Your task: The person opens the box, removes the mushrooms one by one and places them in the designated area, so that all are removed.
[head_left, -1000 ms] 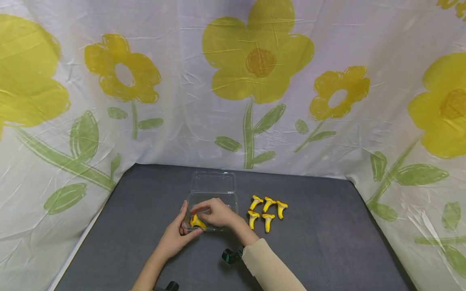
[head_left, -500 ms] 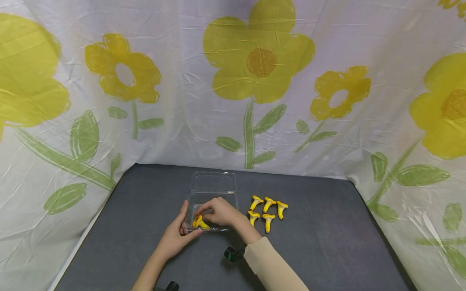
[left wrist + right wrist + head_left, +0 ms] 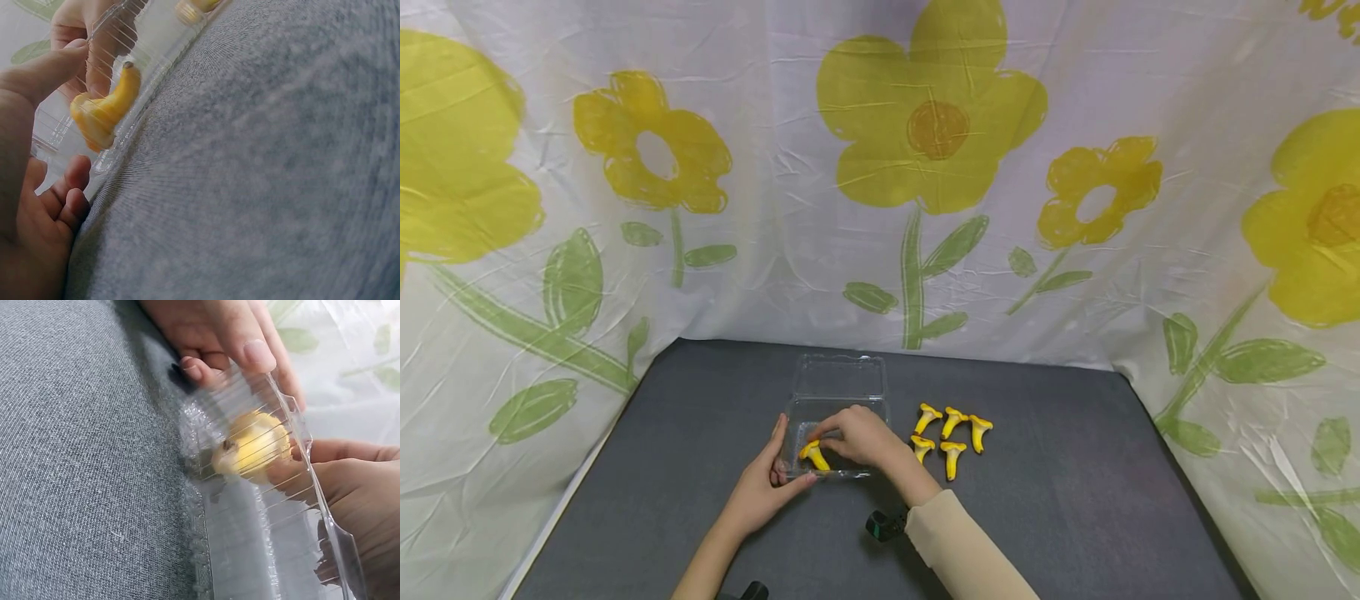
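Note:
A clear plastic clamshell container [image 3: 848,474] stands on the table with its lid [image 3: 840,377] folded back. My left hand [image 3: 760,492] grips its front left corner, thumb over the front rim and fingers along the left side. Inside that corner is a yellow chanterelle mushroom [image 3: 816,456], cap toward the left and stem toward the front right. My right hand [image 3: 867,440] reaches into the container and pinches the mushroom; its fingertips show through the ribbed wall in the right wrist view, around the mushroom [image 3: 253,447].
Several more chanterelle mushrooms [image 3: 952,457] lie in two loose rows right of the container. The dark grey tablecloth [image 3: 1075,500] covers the table. Behind hangs a white curtain [image 3: 797,275] printed with yellow flowers.
My right hand has shifted slightly right inside the container, and the mushroom has moved a little right and turned with it. The left hand keeps its place on the corner.

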A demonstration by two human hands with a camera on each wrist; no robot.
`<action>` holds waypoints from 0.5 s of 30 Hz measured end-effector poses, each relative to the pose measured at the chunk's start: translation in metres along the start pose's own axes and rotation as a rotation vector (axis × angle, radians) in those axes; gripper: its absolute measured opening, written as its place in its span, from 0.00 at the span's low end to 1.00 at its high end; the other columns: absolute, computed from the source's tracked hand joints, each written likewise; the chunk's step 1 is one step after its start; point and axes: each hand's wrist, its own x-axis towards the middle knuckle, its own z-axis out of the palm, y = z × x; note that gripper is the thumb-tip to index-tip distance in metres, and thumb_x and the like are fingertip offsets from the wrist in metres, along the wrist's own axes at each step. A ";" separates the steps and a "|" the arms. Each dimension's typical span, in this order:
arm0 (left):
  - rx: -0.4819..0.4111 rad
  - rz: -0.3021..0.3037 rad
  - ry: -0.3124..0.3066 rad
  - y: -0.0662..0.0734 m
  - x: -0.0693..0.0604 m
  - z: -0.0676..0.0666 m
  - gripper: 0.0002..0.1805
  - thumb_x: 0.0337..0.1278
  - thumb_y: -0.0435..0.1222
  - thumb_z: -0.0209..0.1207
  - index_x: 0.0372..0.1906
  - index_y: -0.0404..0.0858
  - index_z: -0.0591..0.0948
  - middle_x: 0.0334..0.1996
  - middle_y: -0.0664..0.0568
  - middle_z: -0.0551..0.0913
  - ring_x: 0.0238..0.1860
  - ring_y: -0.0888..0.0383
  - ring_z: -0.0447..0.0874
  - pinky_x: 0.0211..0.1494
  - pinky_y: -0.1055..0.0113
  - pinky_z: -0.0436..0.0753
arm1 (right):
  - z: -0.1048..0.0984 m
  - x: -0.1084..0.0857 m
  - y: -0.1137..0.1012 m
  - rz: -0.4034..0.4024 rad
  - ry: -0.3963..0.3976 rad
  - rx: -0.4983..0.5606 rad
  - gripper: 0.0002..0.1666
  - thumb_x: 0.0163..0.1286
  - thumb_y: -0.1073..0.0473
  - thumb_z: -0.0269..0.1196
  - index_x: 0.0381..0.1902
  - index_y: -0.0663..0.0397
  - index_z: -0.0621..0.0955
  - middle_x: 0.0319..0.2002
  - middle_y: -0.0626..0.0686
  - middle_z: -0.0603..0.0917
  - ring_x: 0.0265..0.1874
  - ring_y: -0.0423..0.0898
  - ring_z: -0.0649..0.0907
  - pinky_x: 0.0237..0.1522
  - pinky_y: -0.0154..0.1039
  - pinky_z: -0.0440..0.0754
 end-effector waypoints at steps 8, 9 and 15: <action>-0.005 0.018 0.010 0.001 0.000 -0.001 0.65 0.58 0.46 0.78 0.89 0.47 0.46 0.29 0.53 0.70 0.27 0.63 0.65 0.34 0.69 0.71 | -0.002 -0.006 0.000 0.026 0.101 -0.081 0.12 0.77 0.58 0.69 0.53 0.44 0.92 0.44 0.45 0.93 0.16 0.31 0.71 0.27 0.26 0.70; -0.002 0.015 0.010 0.001 0.000 0.000 0.65 0.57 0.46 0.78 0.89 0.48 0.46 0.29 0.53 0.70 0.27 0.63 0.66 0.35 0.69 0.71 | -0.002 -0.007 0.000 0.031 0.116 -0.083 0.12 0.77 0.58 0.69 0.53 0.44 0.92 0.44 0.45 0.93 0.14 0.32 0.69 0.26 0.27 0.69; 0.003 0.018 0.018 0.000 0.000 0.000 0.65 0.57 0.47 0.78 0.89 0.48 0.46 0.29 0.54 0.70 0.27 0.63 0.66 0.35 0.69 0.72 | -0.005 -0.019 0.000 0.049 0.237 -0.073 0.10 0.76 0.57 0.70 0.51 0.44 0.93 0.43 0.45 0.93 0.15 0.29 0.68 0.28 0.27 0.69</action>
